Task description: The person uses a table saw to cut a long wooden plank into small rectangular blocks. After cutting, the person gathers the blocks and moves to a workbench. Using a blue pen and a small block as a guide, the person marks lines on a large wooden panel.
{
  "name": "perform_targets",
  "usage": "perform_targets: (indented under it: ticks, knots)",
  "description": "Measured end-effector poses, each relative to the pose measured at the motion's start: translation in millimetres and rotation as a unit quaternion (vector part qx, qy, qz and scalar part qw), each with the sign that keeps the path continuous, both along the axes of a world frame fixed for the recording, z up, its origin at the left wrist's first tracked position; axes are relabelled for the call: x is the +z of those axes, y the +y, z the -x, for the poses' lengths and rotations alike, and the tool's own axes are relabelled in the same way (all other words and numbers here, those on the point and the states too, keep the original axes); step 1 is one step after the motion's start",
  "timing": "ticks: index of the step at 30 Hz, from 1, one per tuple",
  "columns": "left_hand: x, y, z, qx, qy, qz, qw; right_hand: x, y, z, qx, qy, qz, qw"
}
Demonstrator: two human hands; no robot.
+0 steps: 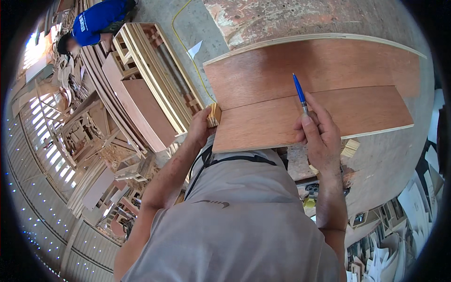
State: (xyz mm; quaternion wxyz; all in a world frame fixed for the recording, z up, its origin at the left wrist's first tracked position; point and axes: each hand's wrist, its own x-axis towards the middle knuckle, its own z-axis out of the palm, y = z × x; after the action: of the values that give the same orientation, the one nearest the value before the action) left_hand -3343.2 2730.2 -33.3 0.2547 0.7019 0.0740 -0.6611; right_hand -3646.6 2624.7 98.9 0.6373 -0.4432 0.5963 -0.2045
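My right hand [322, 134] is closed round a blue pen [299, 88], its tip pointing up and away from me. The pen hangs over a reddish plywood panel [263, 121], which lies close in front of my waist. Along a dark seam, this panel meets a second reddish plywood panel [347, 61] with a pale layered edge on its far side. At the left end of the panels, my left hand [201, 124] grips a small yellowish wood block [214, 115]. Some of the left fingers are hidden behind the block.
A worn, paint-stained table [385, 155] supports the panels. Small wood offcuts [350, 148] lie near its front edge. To the left stand long wooden frames [155, 70], with a yellow cable [174, 28] on the floor. A person in a blue shirt [101, 21] bends at the far left.
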Motion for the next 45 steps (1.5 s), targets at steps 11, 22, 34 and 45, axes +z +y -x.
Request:
perform_targets:
  ticks: [11,22,34,45]
  knots:
    - [-11,7,-5,0.015,0.008,0.020,1.000,1,-19,-2,0.019,-0.016,-0.006,1.000]
    - [-18,11,-1,0.052,-0.017,0.021,0.998,-3,-18,1,0.026,-0.009,-0.008,1.000]
    - [-14,4,-1,0.034,-0.012,0.014,0.999,-3,-14,6,0.030,-0.006,0.000,1.000]
    - [-12,6,-8,0.013,-0.019,-0.001,1.000,-9,-31,-4,0.147,0.006,0.061,0.987]
